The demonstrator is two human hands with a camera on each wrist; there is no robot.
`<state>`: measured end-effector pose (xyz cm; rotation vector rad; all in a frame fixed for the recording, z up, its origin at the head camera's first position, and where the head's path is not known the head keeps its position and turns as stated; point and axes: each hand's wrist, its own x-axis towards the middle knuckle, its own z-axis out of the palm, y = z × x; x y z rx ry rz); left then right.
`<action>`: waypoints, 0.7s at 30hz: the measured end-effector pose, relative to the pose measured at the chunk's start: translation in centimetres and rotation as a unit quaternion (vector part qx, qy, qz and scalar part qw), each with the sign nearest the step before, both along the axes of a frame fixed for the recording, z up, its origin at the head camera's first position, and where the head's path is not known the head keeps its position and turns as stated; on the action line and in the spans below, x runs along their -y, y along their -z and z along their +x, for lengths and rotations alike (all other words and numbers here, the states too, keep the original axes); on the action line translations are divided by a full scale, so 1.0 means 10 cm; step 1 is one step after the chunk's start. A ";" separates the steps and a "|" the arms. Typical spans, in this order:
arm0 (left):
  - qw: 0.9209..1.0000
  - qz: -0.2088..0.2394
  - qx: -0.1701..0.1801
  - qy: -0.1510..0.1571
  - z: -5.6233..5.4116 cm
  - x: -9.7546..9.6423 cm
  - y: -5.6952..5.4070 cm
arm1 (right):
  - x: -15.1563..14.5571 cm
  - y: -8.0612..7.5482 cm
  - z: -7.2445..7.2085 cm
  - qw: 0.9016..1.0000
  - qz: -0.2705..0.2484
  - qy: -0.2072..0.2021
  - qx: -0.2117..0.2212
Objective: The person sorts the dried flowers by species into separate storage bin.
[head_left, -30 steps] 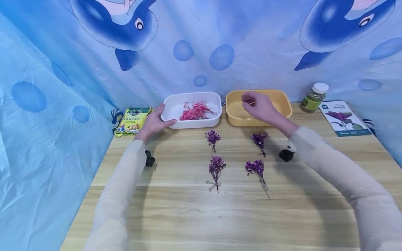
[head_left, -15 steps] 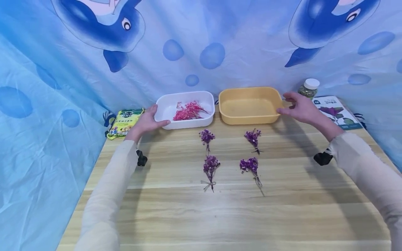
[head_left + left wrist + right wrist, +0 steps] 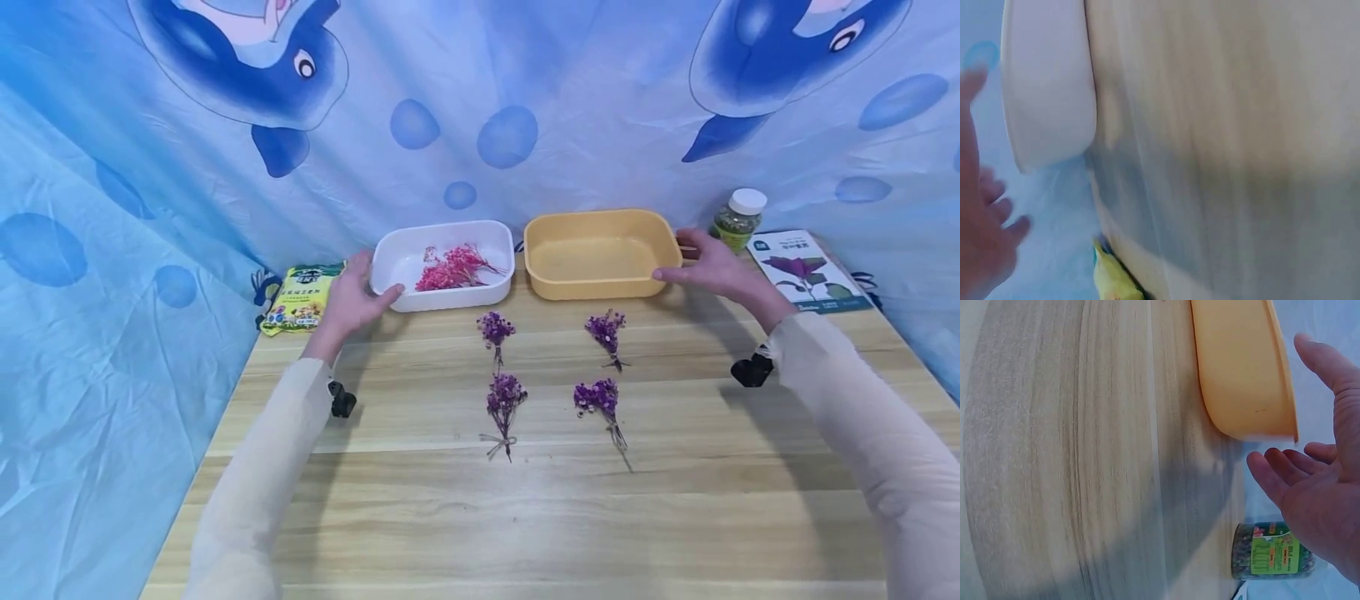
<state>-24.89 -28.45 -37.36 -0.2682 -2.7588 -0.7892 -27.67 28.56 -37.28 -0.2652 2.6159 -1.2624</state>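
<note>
Left fingers point(image 3: 1018, 231): loose, unclenched, beside white tub point(image 3: 457, 297); gently there, pink sprigs point(image 3: 450, 272) aboard!
Right fingers point(image 3: 1266, 473): spread, grasping nothing, beside yellow tub point(image 3: 592, 290); press low, no tipping!

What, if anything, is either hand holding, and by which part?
Nothing is held: the left hand is beside the white basin, the right hand beside the yellow basin.

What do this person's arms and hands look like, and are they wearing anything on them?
The left hand and right hand are bare, without gloves. The left sleeve and right sleeve are long, plain and off-white, with soft creases. A small black device sits at each wrist: left device, right device. I see no cables.
</note>
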 end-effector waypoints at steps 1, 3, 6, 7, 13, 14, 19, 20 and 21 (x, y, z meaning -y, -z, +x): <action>0.999 0.011 -0.048 -0.006 0.04 -0.03 0.00 | 0.00 0.01 0.00 1.000 -0.002 0.000 -0.001; 0.990 0.035 -0.138 -0.015 0.12 -0.12 0.01 | 0.00 0.03 -0.01 1.000 -0.003 -0.002 -0.004; 0.975 0.064 -0.211 -0.006 0.27 -0.31 0.00 | 0.00 0.05 -0.01 1.000 0.001 0.000 -0.006; 0.974 0.074 -0.216 0.000 0.32 -0.39 0.00 | 0.00 0.05 -0.01 1.000 0.000 0.000 -0.005; 0.979 0.135 -0.138 0.062 0.62 -0.77 0.07 | 0.00 0.13 -0.04 1.000 -0.017 0.008 0.002; 0.980 0.145 -0.116 0.071 0.66 -0.82 0.10 | 0.01 0.14 -0.05 1.000 -0.019 0.008 0.001; 0.979 0.186 0.016 0.087 0.78 -1.02 0.17 | 0.04 0.13 -0.05 1.000 -0.016 0.001 -0.005; 0.977 0.192 0.043 0.085 0.79 -1.06 0.18 | 0.05 0.13 -0.05 1.000 -0.013 0.000 -0.005; 0.975 0.196 0.068 0.085 0.79 -1.08 0.19 | 0.05 0.13 -0.05 1.000 -0.007 0.000 -0.004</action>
